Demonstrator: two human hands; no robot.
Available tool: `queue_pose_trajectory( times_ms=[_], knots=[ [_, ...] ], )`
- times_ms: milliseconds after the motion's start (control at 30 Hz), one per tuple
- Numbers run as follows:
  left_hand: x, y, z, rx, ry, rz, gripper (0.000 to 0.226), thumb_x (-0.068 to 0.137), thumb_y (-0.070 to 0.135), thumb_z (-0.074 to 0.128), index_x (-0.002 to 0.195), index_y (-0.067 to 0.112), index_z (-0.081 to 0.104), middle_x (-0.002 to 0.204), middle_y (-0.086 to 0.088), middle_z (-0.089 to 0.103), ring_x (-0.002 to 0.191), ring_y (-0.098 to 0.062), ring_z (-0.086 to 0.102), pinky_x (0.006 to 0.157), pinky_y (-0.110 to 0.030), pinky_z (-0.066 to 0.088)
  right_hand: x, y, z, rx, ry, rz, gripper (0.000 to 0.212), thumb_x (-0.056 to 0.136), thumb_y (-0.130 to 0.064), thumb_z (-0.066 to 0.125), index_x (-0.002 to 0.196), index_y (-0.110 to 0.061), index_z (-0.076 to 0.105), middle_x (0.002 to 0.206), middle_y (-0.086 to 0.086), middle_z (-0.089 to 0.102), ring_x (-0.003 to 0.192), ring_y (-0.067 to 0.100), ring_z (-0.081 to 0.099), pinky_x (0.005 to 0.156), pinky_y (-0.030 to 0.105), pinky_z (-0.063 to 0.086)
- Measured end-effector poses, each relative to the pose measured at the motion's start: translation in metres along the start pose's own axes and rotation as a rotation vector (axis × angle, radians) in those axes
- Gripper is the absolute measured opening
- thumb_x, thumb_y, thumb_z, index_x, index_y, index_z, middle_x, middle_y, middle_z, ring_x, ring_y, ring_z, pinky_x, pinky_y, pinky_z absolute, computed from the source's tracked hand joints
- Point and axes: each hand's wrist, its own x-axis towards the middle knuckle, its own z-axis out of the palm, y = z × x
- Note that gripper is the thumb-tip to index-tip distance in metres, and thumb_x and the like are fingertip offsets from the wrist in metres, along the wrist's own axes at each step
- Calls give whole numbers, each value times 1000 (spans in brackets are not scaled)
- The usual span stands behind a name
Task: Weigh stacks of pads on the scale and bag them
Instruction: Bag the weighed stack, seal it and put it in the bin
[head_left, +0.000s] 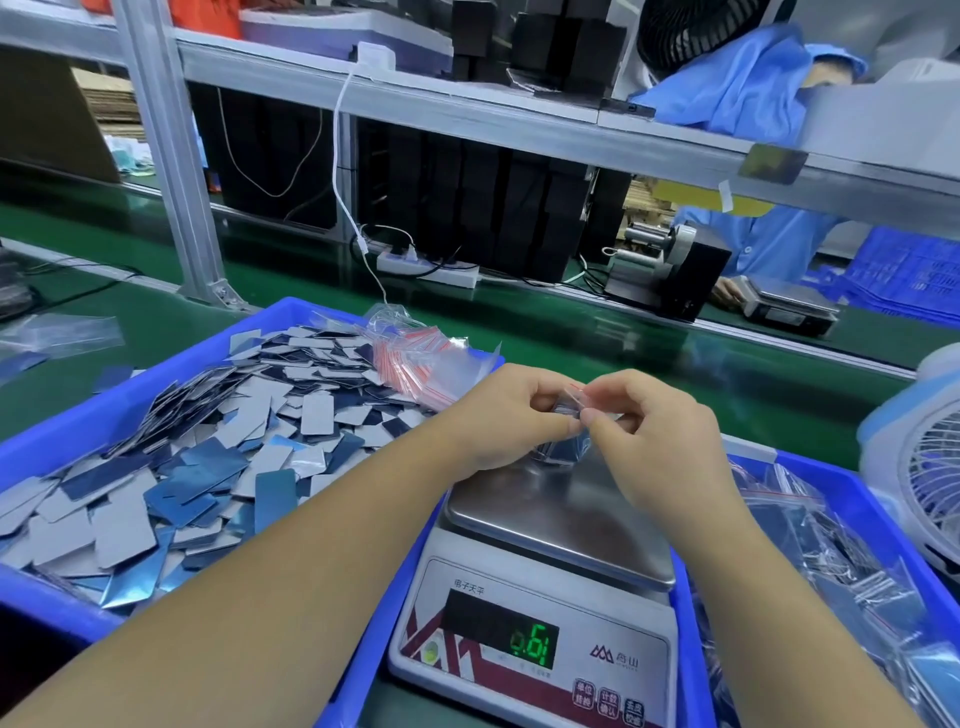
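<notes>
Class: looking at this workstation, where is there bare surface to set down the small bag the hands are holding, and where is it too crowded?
Free: the scale platter below the hands, and the green belt beyond the blue trays. Crowded: the left tray, heaped with loose pads and empty bags, and the right tray, full of bagged pads.
</notes>
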Motion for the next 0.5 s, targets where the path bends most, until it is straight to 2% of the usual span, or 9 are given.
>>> queue_pose_trajectory(
  times_ms=[67, 200, 267, 333, 367, 433, 500],
  knots=[
    [0, 1, -1, -4, 24, -19, 33, 92, -9, 62, 122, 1, 67, 117, -15, 73, 106, -16, 69, 98, -29, 53, -1, 0, 0, 2, 40, 0, 26, 83, -11, 69, 87, -36, 65, 79, -26, 65, 70, -3, 57, 61, 5, 39],
    [-3, 4, -3, -43, 27, -64, 37, 92, -12, 59, 127, -1, 65, 119, -18, 71, 116, -28, 66, 100, -36, 52, -1, 3, 0, 26, 60, -16, 28, 83, -6, 69, 90, -32, 66, 77, -17, 68, 70, 6, 56, 61, 8, 40],
    [-3, 5, -4, -53, 13, -74, 36, 93, -10, 59, 126, -1, 65, 117, -16, 72, 109, -21, 70, 94, -30, 56, -1, 5, 1, 30, 58, -23, 27, 83, -5, 69, 93, -30, 68, 75, -13, 69, 68, 9, 57, 61, 12, 42],
    [-3, 5, -6, -74, -12, -77, 31, 95, -6, 59, 124, 0, 67, 110, -9, 73, 90, -4, 69, 76, -14, 52, -1, 5, 2, 24, 72, -29, 27, 83, -5, 70, 95, -28, 68, 75, -14, 68, 68, 9, 56, 63, 17, 45],
    [-4, 5, -7, -88, -25, -82, 29, 96, -4, 58, 123, 2, 68, 106, -6, 73, 87, 0, 67, 74, -11, 49, -1, 5, 2, 15, 83, -38, 27, 83, -4, 70, 96, -27, 69, 76, -15, 68, 68, 9, 56, 64, 19, 46],
    [-3, 4, -10, -103, -31, -92, 26, 98, 0, 56, 119, 5, 71, 105, 0, 74, 94, 0, 66, 80, -13, 50, -2, 5, 3, 0, 93, -58, 25, 82, -4, 71, 97, -24, 70, 76, -16, 68, 68, 9, 57, 64, 22, 47],
    [-3, 3, -11, -101, -24, -86, 24, 99, 2, 56, 116, 7, 73, 105, 4, 75, 99, 0, 66, 84, -15, 50, -2, 5, 4, 0, 69, -58, 23, 83, -4, 71, 97, -23, 71, 77, -16, 69, 68, 6, 58, 63, 17, 47]
  ],
)
